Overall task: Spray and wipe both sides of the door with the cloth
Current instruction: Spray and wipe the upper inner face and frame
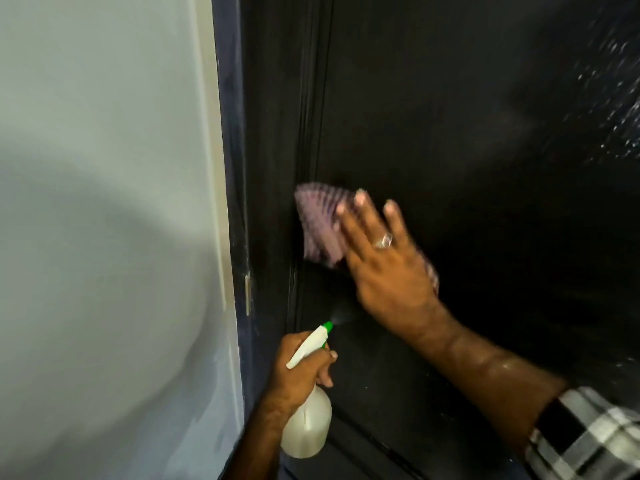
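A pale wall (104,202) fills the left side, meeting a dark blue door frame (230,168) with a small metal plate (248,294) on its edge. Low beside the frame, the left hand (298,368) grips a white spray bottle (306,424), fingers curled around its neck and trigger, its green nozzle (327,327) giving off a faint mist toward the black door (467,116). No label or writing can be read on the bottle. Higher up, the right hand (388,261), wearing a ring (383,240), presses a pinkish cloth (320,223) flat against the door with straight, spread fingers; motion blur softens both, and the hand hides much of the cloth. Spray droplets (620,98) speckle the door's upper right. A checked sleeve (588,438) is cut off at the lower right corner.
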`<state>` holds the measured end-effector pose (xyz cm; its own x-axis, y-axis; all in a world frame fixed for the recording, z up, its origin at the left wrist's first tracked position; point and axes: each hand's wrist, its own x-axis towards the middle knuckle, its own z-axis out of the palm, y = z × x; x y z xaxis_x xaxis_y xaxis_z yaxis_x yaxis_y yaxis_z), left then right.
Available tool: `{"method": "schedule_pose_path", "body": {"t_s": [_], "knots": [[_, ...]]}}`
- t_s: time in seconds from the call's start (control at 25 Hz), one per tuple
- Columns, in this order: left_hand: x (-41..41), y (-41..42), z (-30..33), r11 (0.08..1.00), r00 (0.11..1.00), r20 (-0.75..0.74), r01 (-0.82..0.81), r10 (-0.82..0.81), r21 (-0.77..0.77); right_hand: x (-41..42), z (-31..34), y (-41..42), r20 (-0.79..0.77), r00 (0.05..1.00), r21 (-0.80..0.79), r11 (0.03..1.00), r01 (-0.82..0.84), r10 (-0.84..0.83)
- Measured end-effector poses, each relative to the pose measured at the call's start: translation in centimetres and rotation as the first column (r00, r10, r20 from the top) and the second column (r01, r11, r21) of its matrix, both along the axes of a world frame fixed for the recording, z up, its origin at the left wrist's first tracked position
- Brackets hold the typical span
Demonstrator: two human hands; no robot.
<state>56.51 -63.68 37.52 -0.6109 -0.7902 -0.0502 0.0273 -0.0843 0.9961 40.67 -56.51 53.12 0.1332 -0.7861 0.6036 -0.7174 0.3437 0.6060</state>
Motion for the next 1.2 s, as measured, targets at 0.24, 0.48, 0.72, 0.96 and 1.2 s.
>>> {"method": "schedule_pose_path", "body": {"t_s": [0.24,0.48,0.72,0.96,1.2], "knots": [[2.2,1.2,-2.5,0.999,0.999,-0.037,0.034,-0.032,0.032,-1.8,-6.1,8.3,-0.010,1.000,0.143,0.990,0.022,-0.020],[2.0,-0.7,-0.3,0.994,0.996,-0.090,-0.012,0.002,-0.106,-1.0,1.4,1.8,0.098,0.994,-0.256,0.964,0.068,-0.044],[2.3,-0.2,-0.4,0.989,0.999,-0.043,0.023,-0.030,-0.143,-1.4,-21.0,5.8,0.041,0.999,0.548,0.835,-0.042,0.024],[1.4,-0.6,-3.8,0.993,0.997,0.017,0.080,-0.079,-0.087,-3.0,-10.1,7.9,0.037,0.999,0.088,0.996,-0.003,0.000],[-0.7,0.2,-5.3,0.988,0.990,-0.032,0.136,-0.139,-0.074,-0.9,-14.4,1.9,-0.001,0.999,0.302,0.952,-0.049,0.052]]}}
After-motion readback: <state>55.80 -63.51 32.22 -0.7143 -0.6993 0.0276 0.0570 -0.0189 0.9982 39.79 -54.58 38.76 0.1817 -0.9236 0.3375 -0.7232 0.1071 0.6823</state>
